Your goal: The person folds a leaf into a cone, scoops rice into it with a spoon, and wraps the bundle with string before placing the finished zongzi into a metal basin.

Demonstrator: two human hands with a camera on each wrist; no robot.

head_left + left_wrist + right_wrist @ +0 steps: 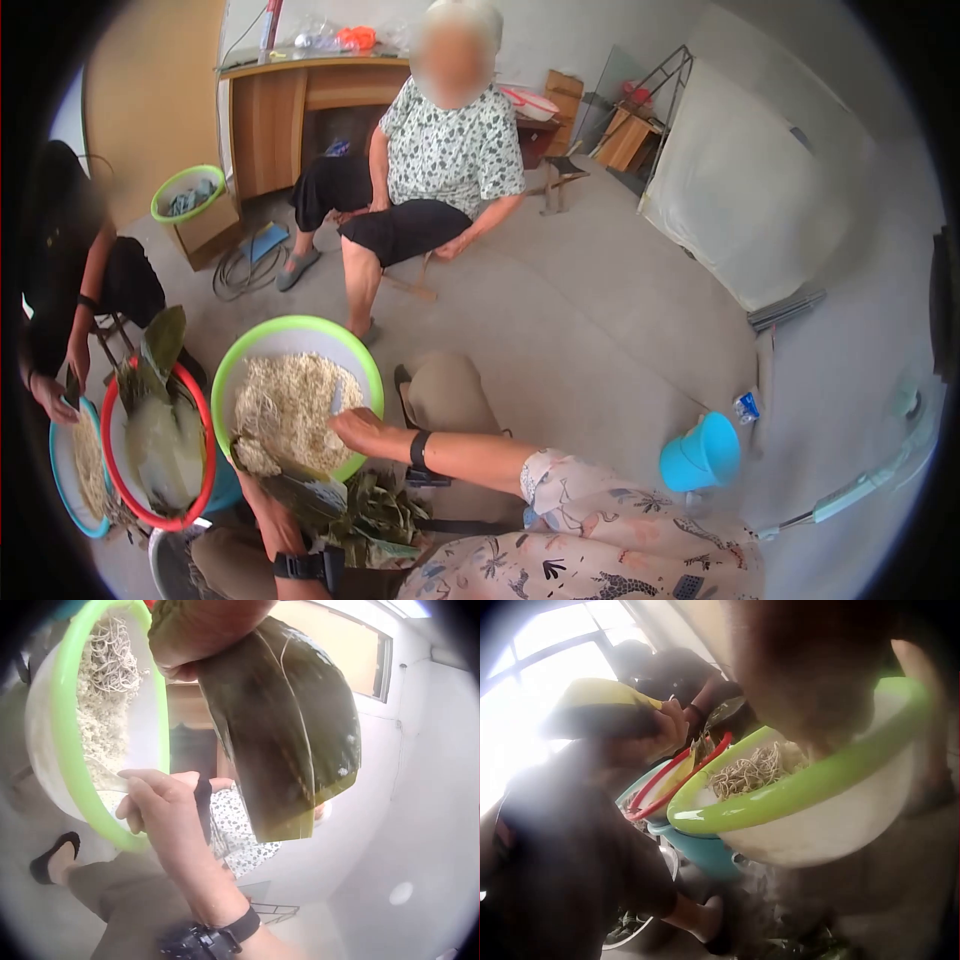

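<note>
My left hand (206, 630) grips long green leaves (277, 727) close to the near rim of the green-rimmed basin (374, 375). In the head view those leaves (305, 497) hang below the basin. My right hand (362, 432) reaches over the basin's right rim and holds a pale spoon (105, 774), its tip down in the pale rice-like grain (300, 400). A tangle of thin string (114, 656) lies on the grain. In the right wrist view the right hand (802, 682) is dark and blurred.
A red-rimmed basin (210, 450) with leaves and liquid stands left, beside a blue-rimmed basin (60, 480) where another person's hand (52, 400) works. More leaves (375, 520) lie below the green-rimmed basin. A seated person (440, 150) faces me. A blue bucket (700, 452) stands right.
</note>
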